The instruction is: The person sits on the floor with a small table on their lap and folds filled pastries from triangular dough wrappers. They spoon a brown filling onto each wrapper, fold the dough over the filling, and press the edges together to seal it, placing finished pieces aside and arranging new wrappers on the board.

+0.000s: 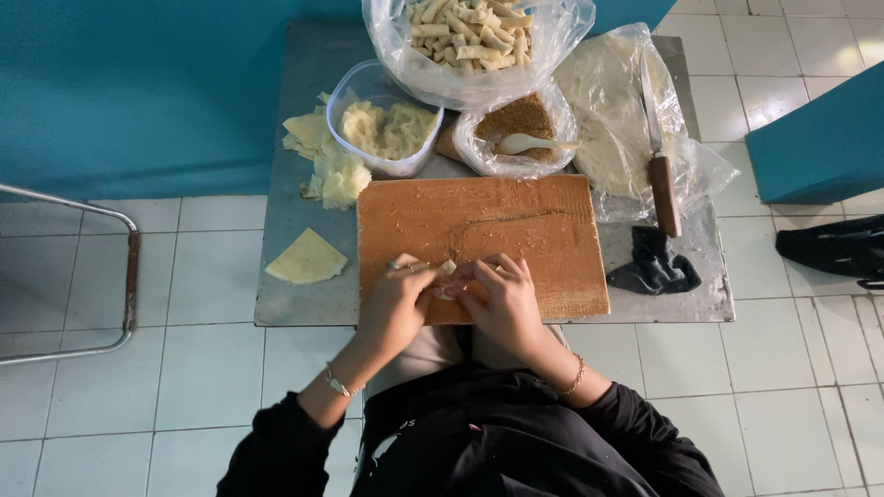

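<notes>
A: Where's your wrapper at?

B: Pale wrapper piece (447, 270) sits on the near edge of the wooden board (516, 221). Your left hand (394, 302) and right hand (505, 299) both have fingers curled in, pinching it between them.

A: Around you?

B: Knife (657, 156) right, bag of finished rolls (471, 35) up top.

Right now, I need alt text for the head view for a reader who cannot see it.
Seen from above, a person's left hand and right hand pinch a small pastry piece on a brown board on a metal table. Behind the board sit a bag of rolled pastries, a dough bowl, a filling bag with spoon and a knife.
</notes>
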`<control>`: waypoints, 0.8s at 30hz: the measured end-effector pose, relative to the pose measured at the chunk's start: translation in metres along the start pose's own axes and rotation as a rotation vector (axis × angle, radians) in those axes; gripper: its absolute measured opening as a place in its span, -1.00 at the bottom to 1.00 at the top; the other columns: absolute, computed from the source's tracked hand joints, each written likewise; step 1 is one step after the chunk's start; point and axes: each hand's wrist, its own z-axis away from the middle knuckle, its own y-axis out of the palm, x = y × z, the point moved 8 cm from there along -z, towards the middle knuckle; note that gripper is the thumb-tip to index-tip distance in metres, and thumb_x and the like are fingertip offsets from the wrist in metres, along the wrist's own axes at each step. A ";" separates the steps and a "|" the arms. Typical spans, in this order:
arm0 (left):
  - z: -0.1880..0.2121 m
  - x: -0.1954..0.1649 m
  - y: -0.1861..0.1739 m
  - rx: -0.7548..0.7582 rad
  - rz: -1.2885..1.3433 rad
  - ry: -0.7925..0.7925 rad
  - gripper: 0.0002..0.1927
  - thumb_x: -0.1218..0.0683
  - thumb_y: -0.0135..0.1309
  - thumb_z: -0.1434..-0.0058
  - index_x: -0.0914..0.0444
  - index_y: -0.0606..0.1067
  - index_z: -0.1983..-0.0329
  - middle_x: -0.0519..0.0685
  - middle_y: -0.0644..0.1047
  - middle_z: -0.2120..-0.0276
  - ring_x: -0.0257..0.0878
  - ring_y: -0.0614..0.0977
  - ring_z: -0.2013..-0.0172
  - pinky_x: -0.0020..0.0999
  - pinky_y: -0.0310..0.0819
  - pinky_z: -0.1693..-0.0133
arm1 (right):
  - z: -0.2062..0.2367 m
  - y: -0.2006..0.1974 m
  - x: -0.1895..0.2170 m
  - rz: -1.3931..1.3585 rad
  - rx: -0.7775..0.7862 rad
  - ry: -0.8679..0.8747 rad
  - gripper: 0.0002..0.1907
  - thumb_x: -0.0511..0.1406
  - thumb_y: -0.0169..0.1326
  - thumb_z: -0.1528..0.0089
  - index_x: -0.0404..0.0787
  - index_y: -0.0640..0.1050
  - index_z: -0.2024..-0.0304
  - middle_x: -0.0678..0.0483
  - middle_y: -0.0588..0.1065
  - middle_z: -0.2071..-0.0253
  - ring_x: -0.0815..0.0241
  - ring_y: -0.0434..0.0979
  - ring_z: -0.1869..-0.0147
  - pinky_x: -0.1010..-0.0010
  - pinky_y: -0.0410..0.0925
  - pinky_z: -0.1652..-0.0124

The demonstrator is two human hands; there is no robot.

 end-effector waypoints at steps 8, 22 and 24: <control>0.043 0.000 -0.001 -0.227 -0.159 -0.299 -0.59 -0.02 0.37 -0.17 0.23 0.47 0.05 0.07 0.54 0.21 0.04 0.57 0.17 -0.08 0.45 0.17 | 0.015 -0.004 0.016 0.149 -0.137 -0.025 -0.88 -0.24 0.28 -0.19 -0.04 0.61 0.25 0.21 0.56 0.31 0.19 0.52 0.19 0.27 0.21 0.14; 0.040 -0.008 0.008 -0.236 -0.093 -0.141 -0.57 0.19 0.19 -0.25 0.25 0.46 -0.20 0.10 0.57 0.10 0.04 0.61 0.05 -0.13 0.50 0.02 | 0.015 -0.004 0.016 0.126 -0.165 -0.044 -0.87 -0.24 0.27 -0.22 -0.04 0.59 0.21 0.25 0.58 0.30 0.24 0.54 0.18 0.31 0.22 0.08; 0.038 -0.012 0.010 -0.207 -0.114 -0.124 -0.56 0.21 0.16 -0.26 0.26 0.44 -0.22 0.12 0.57 0.09 0.05 0.60 0.04 -0.12 0.48 0.01 | 0.016 -0.005 0.017 0.121 -0.162 -0.054 -0.86 -0.26 0.26 -0.20 -0.04 0.60 0.20 0.24 0.57 0.30 0.23 0.54 0.18 0.30 0.22 0.07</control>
